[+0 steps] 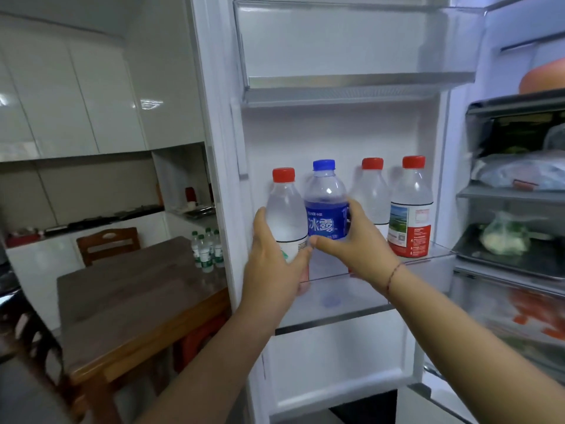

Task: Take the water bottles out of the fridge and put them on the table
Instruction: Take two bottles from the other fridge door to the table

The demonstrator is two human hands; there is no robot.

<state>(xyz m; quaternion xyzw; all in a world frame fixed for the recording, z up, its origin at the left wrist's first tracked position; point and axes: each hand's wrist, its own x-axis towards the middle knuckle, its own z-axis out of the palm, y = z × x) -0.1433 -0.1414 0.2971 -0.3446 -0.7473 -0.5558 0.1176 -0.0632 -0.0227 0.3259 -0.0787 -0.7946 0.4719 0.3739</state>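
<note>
Several water bottles stand in the open fridge door's shelf (pixel 367 289). My left hand (pixel 275 261) is wrapped around the leftmost red-capped bottle (pixel 286 209). My right hand (pixel 354 240) grips the blue-capped, blue-labelled bottle (pixel 324 206) beside it. Two more red-capped bottles stand to the right, one clear (pixel 373 197) and one with a red and white label (pixel 411 209). The wooden table (pixel 128 295) is down at the left, with several small green-labelled bottles (pixel 208 249) on its far right corner.
The door shelf above (pixel 351 87) holds nothing. The fridge interior (pixel 513 209) at right has shelves with bagged food and trays. A wooden chair (pixel 107 243) stands behind the table, a kitchen counter (pixel 91 221) beyond it, and a red stool (pixel 201 338) under the table.
</note>
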